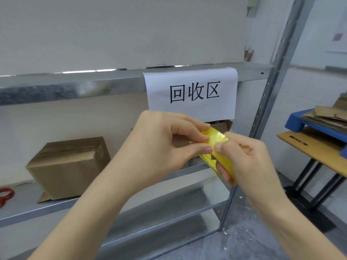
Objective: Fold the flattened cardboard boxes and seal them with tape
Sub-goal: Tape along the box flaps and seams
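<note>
A roll of yellow tape [217,145] is held up in front of a metal shelf. My right hand [249,160] grips the roll, its fingers through the core. My left hand [161,147] pinches the loose tape end between thumb and forefinger at the top of the roll. A folded brown cardboard box [69,166] with tape along its top stands on the shelf [22,207] at the left. Behind my hands, part of a second cardboard box [223,126] shows below a paper sign.
A white paper sign [191,94] hangs from the upper shelf rail. Red-handled scissors [5,196] lie at the shelf's left edge. At the right, a stack of flattened cardboard [330,115] lies on a blue pallet [300,121] atop a table. A shelf upright [266,102] stands between.
</note>
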{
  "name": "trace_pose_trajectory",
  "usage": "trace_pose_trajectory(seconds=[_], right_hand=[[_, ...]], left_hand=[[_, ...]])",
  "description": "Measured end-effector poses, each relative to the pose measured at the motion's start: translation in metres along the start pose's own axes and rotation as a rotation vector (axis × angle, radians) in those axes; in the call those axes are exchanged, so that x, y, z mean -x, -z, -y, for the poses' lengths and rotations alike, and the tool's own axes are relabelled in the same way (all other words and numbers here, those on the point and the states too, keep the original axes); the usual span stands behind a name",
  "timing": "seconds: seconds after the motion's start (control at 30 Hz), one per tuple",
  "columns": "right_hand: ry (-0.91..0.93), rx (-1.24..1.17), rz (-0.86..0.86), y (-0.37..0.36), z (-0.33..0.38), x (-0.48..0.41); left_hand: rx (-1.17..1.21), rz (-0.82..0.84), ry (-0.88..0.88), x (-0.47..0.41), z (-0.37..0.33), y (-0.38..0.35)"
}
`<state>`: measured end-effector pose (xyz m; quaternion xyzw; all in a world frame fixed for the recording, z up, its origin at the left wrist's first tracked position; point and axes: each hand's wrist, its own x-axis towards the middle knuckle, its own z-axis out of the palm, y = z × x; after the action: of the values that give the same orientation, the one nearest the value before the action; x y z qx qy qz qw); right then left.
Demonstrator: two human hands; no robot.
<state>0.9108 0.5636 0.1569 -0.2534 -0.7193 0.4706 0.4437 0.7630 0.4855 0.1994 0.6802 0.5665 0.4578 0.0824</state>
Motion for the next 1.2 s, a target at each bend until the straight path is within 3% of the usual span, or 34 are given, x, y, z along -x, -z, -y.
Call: trace_pose_trajectory(seconds=[0.33, 0.77, 1.0, 1.2], right_hand=[[-0.027, -0.050, 0.244, 0.000, -0.003, -0.017], [-0.039, -0.013, -0.037, -0.062, 0.001, -0.029], [-0.074, -0.107, 0.074, -0.083, 0.002, -0.029], [-0.042, -0.070, -0.012, -0.095, 0.007, -0.029]], left_hand=[[0.077, -0.015, 0.087, -0.012, 0.013, 0.008], [0.129, 0.086, 0.022, -0.015, 0.050, 0.054], [0.183, 0.141, 0.040, -0.014, 0.067, 0.076], [0.267, 0.160, -0.009, -0.014, 0.075, 0.088]])
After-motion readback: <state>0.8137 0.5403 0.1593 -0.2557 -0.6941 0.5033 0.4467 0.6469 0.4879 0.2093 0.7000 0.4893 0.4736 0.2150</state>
